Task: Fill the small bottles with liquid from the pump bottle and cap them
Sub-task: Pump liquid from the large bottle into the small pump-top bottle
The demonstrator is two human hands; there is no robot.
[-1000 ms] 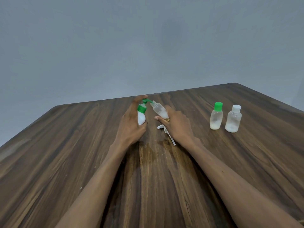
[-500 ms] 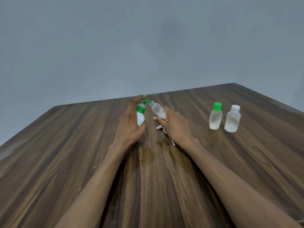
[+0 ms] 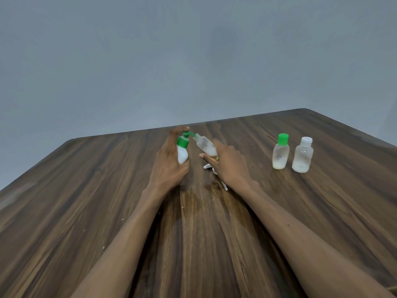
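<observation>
Pump bottle [image 3: 182, 152] sits in the left hand [image 3: 169, 166], fingers curled round its white body, forefinger over the green pump head. Nozzle points right, its tip at or just beside the mouth of the open bottle [image 3: 205, 145]. That small clear bottle is tilted, neck toward the nozzle, gripped from behind by the right hand [image 3: 227, 166], thumb under and fingers wrapped. Both are held near the table's [image 3: 86, 190] middle; whether either base rests on the wood cannot be told.

Progress, as judged: two small bottles look done. Green-cap bottle [image 3: 280, 152] and white-cap bottle [image 3: 302, 155] stand upright side by side, well to the right, each capped, each with a shallow white layer at the bottom. The third is mid-fill: a little whitish liquid shows low inside, no cap on it. A small white piece [image 3: 208, 166] lies on the table just under the right hand, partly hidden; possibly its cap or a pump tube, cannot tell which. Left to do: finish pumping, cap the third bottle, set it with the others.

Against the earlier frames: very little change. Both hands keep the same grips and near the same place, nozzle still at the bottle mouth. The forefinger stays on the pump head; any press is too slight to read. The capped pair has not moved.
</observation>
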